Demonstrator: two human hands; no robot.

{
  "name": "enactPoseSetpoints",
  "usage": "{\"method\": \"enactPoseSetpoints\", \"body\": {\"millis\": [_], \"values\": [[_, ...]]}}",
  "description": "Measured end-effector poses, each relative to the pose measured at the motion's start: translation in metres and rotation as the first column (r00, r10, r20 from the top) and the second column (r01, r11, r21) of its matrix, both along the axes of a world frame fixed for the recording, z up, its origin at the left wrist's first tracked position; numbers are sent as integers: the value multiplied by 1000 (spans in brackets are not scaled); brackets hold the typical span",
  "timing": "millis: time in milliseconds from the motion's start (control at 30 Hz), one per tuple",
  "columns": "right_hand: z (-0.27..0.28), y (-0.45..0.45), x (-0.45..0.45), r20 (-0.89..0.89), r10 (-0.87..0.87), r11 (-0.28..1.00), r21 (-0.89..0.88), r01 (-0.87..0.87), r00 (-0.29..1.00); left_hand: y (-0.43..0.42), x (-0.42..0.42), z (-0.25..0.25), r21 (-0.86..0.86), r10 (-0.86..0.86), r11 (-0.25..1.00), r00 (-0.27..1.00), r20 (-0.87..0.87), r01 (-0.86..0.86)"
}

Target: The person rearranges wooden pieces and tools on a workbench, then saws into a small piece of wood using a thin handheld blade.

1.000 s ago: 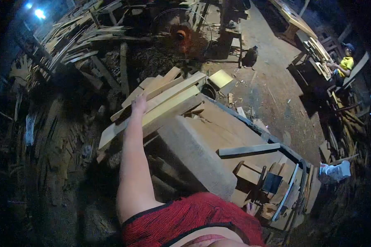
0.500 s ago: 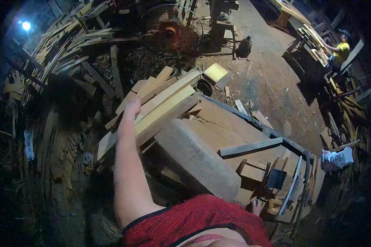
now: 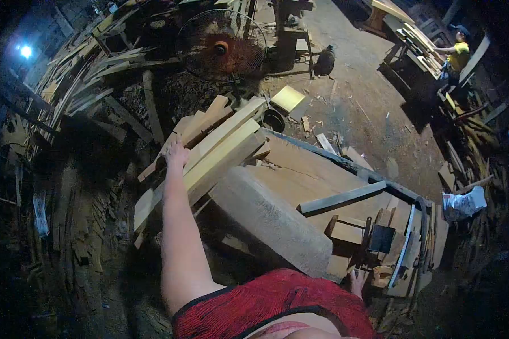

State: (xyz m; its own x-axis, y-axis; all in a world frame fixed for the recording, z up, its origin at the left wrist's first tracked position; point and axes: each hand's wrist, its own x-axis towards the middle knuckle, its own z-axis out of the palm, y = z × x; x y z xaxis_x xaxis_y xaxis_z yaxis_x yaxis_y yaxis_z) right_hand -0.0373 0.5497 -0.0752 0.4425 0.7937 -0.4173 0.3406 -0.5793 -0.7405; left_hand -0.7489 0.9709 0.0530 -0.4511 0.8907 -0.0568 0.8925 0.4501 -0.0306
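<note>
Presently, your left hand (image 3: 176, 153) is lying on the planks (image 3: 224, 154) at the bench's (image 3: 316, 176) far left corner; your right hand (image 3: 356, 280) is staying low by the near edge. I cannot tell whether either is gripping. Uneven pressing could be sending overhanging planks sliding off.

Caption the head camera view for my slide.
Left hand at a stack of wooden boards, right hand at the near end of a cluttered worktable, large fan beyond.

Stacked boards (image 3: 226, 155) and scrap timber (image 3: 113, 69) show a woodworking workshop
</note>
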Motion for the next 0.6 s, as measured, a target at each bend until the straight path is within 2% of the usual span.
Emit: {"method": "enactPoseSetpoints", "body": {"millis": [67, 100, 133, 167, 200, 300, 367, 400, 433, 467, 500, 567, 600], "values": [[3, -2, -4, 12, 1, 1000, 2, -1, 1000, 5, -6, -4, -17, 33, 999, 999, 17, -33], [18, 5, -14, 24, 3, 1000, 7, -3, 1000, 7, -6, 1, -18, 30, 999, 999, 15, -30], [40, 16, -26, 22, -1, 1000, 5, 1, 1000, 10, -7, 10, -95, 49, 995, 997, 64, -43], [65, 26, -37, 63, 51, 998, -32, -49, 997, 11, -6, 15, -174, 71, 983, 991, 111, -51], [77, 29, -42, 103, 105, 993, -72, -98, 989, 12, -8, 10, -178, 67, 983, 992, 109, -47], [62, 22, -41, 132, 42, 999, -20, -40, 990, 11, -22, -4, -206, 14, 979, 996, 84, 3], [69, 22, -41, 77, 33, 998, -57, -28, 997, 2, -28, -9, 45, -24, 999, 998, 60, 22], [73, 26, -43, 17, 26, 995, -96, -24, 1000, 0, -27, 1, 49, -19, 999, 998, 62, 16], [73, 27, -41, 16, 36, 995, -92, -34, 999, -4, -27, 21, 156, -62, 986, 997, 47, 54], [70, 26, -40, 87, 57, 996, -75, -50, 995, -6, -31, 35, 260, -99, 961, 995, 23, 90], [65, 23, -39, 155, 77, 996, -58, -68, 985, -5, -39, 41, 265, -84, 961, 996, 15, 77], [34, 12, -26, 201, 70, 997, 10, -73, 977, -2, -56, 56, 561, -173, 804, 980, -94, 195], [22, 10, -22, 251, 45, 995, 72, -65, 967, -8, -50, 79, 564, -159, 804, 982, -103, 189]]}}
